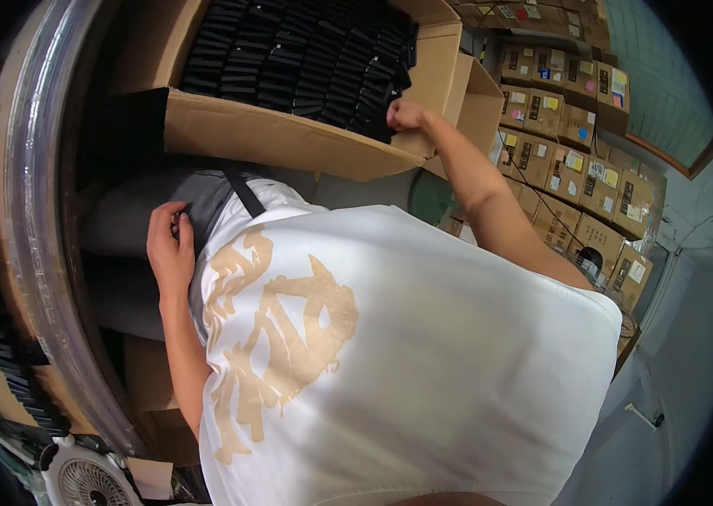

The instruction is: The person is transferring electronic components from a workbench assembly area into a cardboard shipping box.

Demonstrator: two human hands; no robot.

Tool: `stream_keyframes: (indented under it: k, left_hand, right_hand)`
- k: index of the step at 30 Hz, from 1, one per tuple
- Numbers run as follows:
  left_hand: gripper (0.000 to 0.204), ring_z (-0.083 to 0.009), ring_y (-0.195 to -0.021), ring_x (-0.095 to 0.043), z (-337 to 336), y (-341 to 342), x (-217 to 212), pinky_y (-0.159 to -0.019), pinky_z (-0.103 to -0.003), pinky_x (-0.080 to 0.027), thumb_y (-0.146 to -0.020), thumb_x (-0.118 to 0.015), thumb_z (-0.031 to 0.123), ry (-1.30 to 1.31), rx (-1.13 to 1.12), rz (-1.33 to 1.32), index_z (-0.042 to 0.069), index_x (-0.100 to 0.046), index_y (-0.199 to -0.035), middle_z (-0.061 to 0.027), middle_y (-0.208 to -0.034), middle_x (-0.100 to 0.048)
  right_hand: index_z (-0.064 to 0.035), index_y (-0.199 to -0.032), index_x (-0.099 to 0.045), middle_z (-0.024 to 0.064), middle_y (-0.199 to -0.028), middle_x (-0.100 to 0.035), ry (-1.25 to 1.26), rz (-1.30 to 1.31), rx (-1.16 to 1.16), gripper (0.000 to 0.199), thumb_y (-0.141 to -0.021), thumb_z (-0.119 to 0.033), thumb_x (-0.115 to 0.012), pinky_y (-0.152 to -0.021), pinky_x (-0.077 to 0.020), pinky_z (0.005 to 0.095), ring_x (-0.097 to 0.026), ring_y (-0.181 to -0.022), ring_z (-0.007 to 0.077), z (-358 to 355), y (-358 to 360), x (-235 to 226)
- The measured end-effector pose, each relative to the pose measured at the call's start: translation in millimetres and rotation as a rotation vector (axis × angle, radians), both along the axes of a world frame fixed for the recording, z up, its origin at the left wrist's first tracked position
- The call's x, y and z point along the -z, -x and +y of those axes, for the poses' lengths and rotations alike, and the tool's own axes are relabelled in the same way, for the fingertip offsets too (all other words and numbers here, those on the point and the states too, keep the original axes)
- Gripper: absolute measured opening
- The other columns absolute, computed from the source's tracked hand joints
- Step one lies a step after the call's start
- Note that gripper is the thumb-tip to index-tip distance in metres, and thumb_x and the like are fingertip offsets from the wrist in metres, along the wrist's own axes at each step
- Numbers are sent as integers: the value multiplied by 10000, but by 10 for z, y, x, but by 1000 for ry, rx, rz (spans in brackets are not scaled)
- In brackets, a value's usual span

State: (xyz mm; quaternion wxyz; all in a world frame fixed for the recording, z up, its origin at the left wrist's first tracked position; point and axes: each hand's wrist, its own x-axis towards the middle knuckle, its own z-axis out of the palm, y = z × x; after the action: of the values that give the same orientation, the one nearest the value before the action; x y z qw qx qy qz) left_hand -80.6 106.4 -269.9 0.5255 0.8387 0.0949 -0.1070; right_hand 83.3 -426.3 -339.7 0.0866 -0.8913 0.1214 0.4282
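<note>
Wearing a white shirt [458, 304]. Keeping the left hand [172, 250] beside grey trousers [150, 190], loosely curled at a small dark thing [177, 223]; cannot tell if gripped. Reaching the right hand [408, 115], curled, to black pieces [289, 59] packed inside an open box [280, 129]; cannot tell if grasping any. Farther right, seeing stacked cartons [572, 173].

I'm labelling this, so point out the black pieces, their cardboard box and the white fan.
Black pieces [289, 66]: head view, middle rows.
Cardboard box [280, 142]: head view, near side.
White fan [93, 484]: head view, front grille.
</note>
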Motion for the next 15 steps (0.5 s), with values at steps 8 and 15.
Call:
stream_keyframes:
  k: [8,15]
  left_hand:
    - [167,-176,-767,-526,27,-26,-17,-716,-253,-441,-866,-513,-9,-5,22,10,6,-596,-1010,-69,-982,-590]
    - [187,-163,-762,-508,-13,-6,33,-714,-245,-424,-872,-507,-3,9,15,-21,16,-597,-1035,-56,-956,-576]
  right_hand:
    - [-6,-853,-660,141,-738,-652,150,-278,299,259,-813,-234,-544,-573,-508,336,-610,-556,267,205,-160,-75]
    - [-5,-987,-645,150,-806,-665,147,-330,353,322,-778,-247,-603,-622,-520,336,-628,-607,298,-55,-93,425]
